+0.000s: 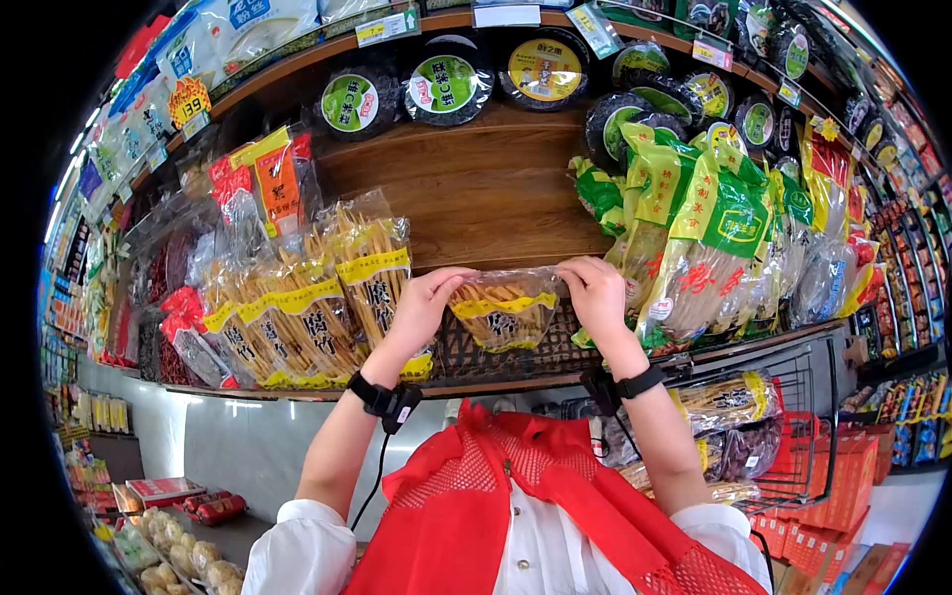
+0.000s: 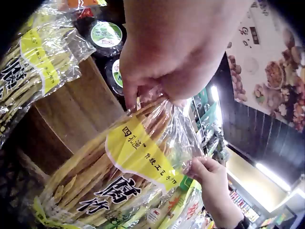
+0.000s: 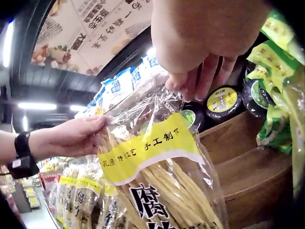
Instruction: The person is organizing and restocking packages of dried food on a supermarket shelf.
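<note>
A clear bag of dried tofu sticks with a yellow label band hangs between my two hands over the shelf. My left hand pinches one top corner of the plastic. At the opposite corner, my right hand pinches the film between thumb and fingers. In the left wrist view the bag slants down and its sticks show through the film. From the right wrist, the crinkled clear top stretches between both hands above the yellow band.
More bags of tofu sticks stand upright on the left. Green-and-yellow noodle bags lean at the right. Round dark packs line the back above a bare wooden shelf panel. A wire cart with more bags stands at lower right.
</note>
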The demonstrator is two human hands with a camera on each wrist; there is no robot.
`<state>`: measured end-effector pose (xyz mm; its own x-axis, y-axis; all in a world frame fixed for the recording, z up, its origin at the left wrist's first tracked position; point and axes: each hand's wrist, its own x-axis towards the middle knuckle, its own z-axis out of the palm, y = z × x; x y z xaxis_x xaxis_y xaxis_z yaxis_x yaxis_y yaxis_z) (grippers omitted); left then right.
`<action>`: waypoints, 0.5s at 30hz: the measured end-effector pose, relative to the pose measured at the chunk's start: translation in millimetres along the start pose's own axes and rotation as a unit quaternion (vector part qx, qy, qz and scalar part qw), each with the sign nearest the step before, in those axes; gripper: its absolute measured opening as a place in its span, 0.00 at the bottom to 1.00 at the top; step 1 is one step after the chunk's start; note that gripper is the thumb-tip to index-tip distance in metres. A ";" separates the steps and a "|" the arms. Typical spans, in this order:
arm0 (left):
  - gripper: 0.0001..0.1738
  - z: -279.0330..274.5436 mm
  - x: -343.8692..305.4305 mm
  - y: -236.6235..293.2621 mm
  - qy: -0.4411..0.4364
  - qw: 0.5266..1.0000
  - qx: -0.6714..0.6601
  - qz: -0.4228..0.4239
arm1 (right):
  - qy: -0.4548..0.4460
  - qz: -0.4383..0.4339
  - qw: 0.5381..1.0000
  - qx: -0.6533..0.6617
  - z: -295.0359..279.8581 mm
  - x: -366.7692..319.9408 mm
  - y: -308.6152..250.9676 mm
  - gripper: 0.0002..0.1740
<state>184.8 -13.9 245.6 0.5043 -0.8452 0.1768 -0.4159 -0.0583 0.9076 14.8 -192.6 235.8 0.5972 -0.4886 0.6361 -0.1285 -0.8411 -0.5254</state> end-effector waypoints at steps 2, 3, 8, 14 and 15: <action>0.12 3.5 -5.0 16.0 0.008 1.000 -0.028 0.002 | -0.059 0.140 0.982 0.114 -6.4 -12.9 3.5 0.11; 0.12 4.9 -8.2 22.4 0.016 0.998 -0.058 0.003 | -0.059 0.144 0.981 0.113 -7.7 -22.1 2.4 0.11; 0.13 -4.0 -16.6 71.0 0.007 0.996 -0.081 0.024 | -0.281 0.201 0.885 0.313 29.3 -82.8 27.5 0.46; 0.14 -16.1 -14.1 132.1 0.027 0.989 -0.139 0.030 | -0.299 0.268 0.785 0.471 73.6 -91.8 -19.4 0.31; 0.15 -17.6 -11.8 137.0 0.037 0.977 -0.207 0.021 | -0.272 0.281 0.777 0.493 82.3 -92.8 -23.5 0.28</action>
<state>135.2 -2.6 374.6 0.5537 -0.8000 0.2311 -0.1037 0.2091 0.9724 27.5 -108.4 142.6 0.9472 -0.3178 -0.0438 0.0178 0.1884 -0.9819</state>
